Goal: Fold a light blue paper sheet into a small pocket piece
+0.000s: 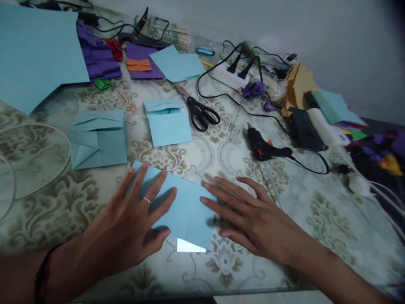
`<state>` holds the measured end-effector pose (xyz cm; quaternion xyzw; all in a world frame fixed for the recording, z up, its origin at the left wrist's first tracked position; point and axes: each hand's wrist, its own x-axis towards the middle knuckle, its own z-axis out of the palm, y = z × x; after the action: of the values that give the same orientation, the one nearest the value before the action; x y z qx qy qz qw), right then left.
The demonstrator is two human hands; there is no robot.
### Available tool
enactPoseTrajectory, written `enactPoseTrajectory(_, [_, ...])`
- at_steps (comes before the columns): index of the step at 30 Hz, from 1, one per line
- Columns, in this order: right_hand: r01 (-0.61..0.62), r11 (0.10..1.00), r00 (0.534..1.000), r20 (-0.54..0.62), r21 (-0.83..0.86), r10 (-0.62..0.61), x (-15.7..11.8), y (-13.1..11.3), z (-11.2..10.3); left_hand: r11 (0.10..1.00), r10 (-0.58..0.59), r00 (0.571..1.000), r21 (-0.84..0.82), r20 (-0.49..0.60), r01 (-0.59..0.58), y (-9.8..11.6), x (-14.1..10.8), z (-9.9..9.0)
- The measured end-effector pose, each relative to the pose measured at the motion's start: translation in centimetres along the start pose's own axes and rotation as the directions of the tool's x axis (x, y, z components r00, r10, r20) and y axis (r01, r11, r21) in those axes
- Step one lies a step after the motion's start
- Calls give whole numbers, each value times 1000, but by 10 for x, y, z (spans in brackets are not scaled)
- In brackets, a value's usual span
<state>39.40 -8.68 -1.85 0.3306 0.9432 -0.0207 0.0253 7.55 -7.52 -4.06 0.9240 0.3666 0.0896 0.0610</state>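
Note:
A light blue sheet of paper (186, 207) lies at a slant on the patterned tablecloth, near the front edge. My left hand (133, 215), with a ring and a dark wrist cord, rests with spread fingers on the paper's left part. On the other side, my right hand (253, 215) has its fingers stretched out, the fingertips at the paper's right edge. A bright white triangle (190, 245) shows just below the paper's lower edge; I cannot tell what it is. Beyond the hands lie two folded light blue paper pieces, a larger one (99, 145) and a smaller one (169, 126).
Black-handled scissors (202, 114) lie beyond the paper. A black glue gun (265, 145) with a cord lies at the right. Toward the wall are a white power strip (229, 76), purple folded paper (98, 57) and a large blue sheet (38, 50). A white cable loops at the left.

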Motion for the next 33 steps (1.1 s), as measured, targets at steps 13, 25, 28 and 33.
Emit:
enactPoseTrajectory(13, [103,994,993,54,36,-105,40,2,-1,1000,10,1000,5,-28,-10,1,-2,3])
enactPoseTrajectory(25, [114,988,993,10,108,-116,58,1,-9,993,44,999,105,20,-46,7,-3,-1])
enactPoseTrajectory(28, [108,984,994,12,141,-111,62,1,-10,990,49,999,133,21,-51,9,-4,-1])
enactPoseTrajectory(33, [118,981,993,10,156,-121,71,1,-11,987,52,998,148,20,-55,10,-3,0])
